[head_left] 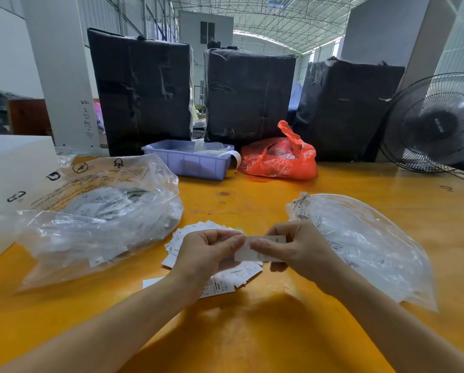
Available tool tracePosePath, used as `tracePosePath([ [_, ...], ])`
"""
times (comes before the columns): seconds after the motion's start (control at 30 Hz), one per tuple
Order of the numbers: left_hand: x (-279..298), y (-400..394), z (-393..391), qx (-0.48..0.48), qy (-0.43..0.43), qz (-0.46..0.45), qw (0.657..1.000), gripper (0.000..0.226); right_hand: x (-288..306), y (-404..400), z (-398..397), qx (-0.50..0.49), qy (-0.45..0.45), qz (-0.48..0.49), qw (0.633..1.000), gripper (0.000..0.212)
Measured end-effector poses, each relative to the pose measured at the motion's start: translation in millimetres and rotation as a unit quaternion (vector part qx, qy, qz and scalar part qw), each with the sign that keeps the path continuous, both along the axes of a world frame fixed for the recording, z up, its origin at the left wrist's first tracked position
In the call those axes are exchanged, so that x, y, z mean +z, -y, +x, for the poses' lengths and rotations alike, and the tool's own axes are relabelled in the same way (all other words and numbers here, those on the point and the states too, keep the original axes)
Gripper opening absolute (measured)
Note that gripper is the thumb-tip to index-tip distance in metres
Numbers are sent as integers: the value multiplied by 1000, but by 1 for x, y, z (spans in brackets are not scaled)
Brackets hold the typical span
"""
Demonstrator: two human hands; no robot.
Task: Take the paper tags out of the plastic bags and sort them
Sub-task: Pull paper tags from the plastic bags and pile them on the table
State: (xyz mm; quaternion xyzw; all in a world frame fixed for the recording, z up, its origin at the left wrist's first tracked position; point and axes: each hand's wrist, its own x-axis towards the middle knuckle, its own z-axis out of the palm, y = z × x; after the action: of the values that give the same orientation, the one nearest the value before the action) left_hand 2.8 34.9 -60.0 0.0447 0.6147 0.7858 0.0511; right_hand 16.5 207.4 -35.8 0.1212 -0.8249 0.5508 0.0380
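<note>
Head view: both hands meet over the yellow table [252,332], just above a loose pile of tags [225,281]. The left hand [206,251] and the right hand [293,251] each pinch the same small white packet [263,249], thumbs on top, fingers curled under it. The packet is blurred, so whether it is a tag or a small bag cannot be told. A full clear bag [96,219] of tags lies to the left, and a flatter clear bag [365,238] lies to the right, just beside the right wrist. Farther back stand a blue bin [190,162] and a red bag [279,157], then three black bales [249,95]. A fan [438,122] stands at far right.
</note>
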Motion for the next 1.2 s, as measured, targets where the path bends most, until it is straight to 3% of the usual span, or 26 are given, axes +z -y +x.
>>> tracePosePath([
  [0.2, 2, 0, 1, -22, 2, 55, 998, 35, 6, -4, -1, -63, -90, -87, 990, 10],
  [0.6, 3, 1, 1, -32, 10, 77, 996, 30, 2, 1, 2, -89, -176, 42, 979, 14],
  [0.7, 3, 1, 0, -21, 1, 60, 998, 40, 3, 0, 1, -104, -196, 38, 974, 11],
  [0.9, 1, 0, -1, -14, -17, 50, 999, 42, 2, 1, 1, -89, -180, 39, 979, 17],
  [1.2, -3, 1, -2, -30, -26, 30, 999, 38, -4, 1, -3, -59, -156, 59, 984, 10],
])
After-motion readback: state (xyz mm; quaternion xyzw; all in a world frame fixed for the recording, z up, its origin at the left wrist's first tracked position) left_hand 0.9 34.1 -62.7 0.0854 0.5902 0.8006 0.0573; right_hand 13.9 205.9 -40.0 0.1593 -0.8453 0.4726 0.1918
